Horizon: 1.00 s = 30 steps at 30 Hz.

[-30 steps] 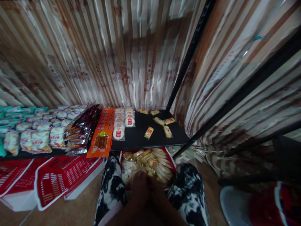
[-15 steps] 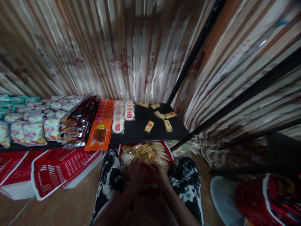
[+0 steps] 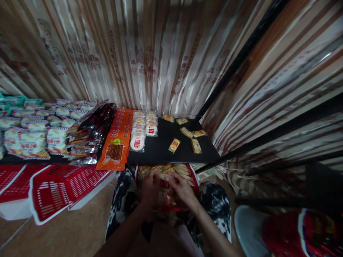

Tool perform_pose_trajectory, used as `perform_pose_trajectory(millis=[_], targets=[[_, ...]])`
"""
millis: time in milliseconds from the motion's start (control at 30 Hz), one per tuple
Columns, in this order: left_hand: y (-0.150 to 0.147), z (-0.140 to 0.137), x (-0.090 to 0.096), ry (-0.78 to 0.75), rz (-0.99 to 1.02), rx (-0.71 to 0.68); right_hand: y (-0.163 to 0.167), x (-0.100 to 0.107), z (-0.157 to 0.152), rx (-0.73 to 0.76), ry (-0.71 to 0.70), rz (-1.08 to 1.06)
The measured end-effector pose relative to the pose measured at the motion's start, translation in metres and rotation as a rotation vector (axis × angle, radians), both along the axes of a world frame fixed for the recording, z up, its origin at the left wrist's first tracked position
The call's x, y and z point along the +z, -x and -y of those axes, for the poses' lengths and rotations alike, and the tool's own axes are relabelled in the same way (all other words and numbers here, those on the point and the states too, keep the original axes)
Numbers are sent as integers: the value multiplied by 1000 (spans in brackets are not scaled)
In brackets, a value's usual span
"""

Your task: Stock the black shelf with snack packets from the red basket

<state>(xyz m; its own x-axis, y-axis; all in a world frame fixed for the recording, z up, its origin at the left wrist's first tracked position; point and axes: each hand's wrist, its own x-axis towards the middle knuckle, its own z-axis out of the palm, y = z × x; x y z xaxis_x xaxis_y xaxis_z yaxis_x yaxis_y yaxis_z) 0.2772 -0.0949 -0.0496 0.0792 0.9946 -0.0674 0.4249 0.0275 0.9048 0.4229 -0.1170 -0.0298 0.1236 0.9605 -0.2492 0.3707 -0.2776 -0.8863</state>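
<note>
My left hand [image 3: 150, 188] and my right hand [image 3: 182, 186] are close together above a red basket [image 3: 196, 181] between my knees. Their fingers are bent in toward each other, closed on a small pale snack packet [image 3: 163, 176] with a red mark near it. Dim light and the fingers hide most of that packet. Behind the hands, long pale wrapped snacks [image 3: 183, 170] and yellowish packets [image 3: 158, 168] fill the basket. Just beyond the basket, a black shelf [image 3: 158, 151] bears several loose yellow snack packets [image 3: 174, 145].
Round white cracker packs [image 3: 137, 142], an orange hanging snack bag [image 3: 114, 142], dark shiny packets [image 3: 93, 128] and white snack bags [image 3: 33, 141] line the shelf leftward. Red baskets [image 3: 53, 189] sit below left. Black poles [image 3: 257, 135] and a grey-white basin [image 3: 249, 228] are at right.
My hands have parted slightly and risen from lower over the basket, with a packet now showing between the fingers. The view has shifted a little; the shelf goods look unchanged.
</note>
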Motion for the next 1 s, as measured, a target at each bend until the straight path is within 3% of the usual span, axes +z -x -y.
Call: perform_pose_trajectory(millis=[200, 433, 633, 800, 1000], targets=[[5, -19, 7, -93, -12, -54, 5, 2, -12, 100, -13, 33], [1, -19, 0, -432, -219, 105, 9, -12, -26, -126, 12, -140], [-1, -17, -4, -499, -354, 60, 13, 0, -47, -239, -20, -250], [-6, -32, -6, -544, -399, 28, 13, 7, -75, -194, -43, -292], [-17, -59, -12, -587, -428, -30, 5, 2, -120, -203, -113, -151]])
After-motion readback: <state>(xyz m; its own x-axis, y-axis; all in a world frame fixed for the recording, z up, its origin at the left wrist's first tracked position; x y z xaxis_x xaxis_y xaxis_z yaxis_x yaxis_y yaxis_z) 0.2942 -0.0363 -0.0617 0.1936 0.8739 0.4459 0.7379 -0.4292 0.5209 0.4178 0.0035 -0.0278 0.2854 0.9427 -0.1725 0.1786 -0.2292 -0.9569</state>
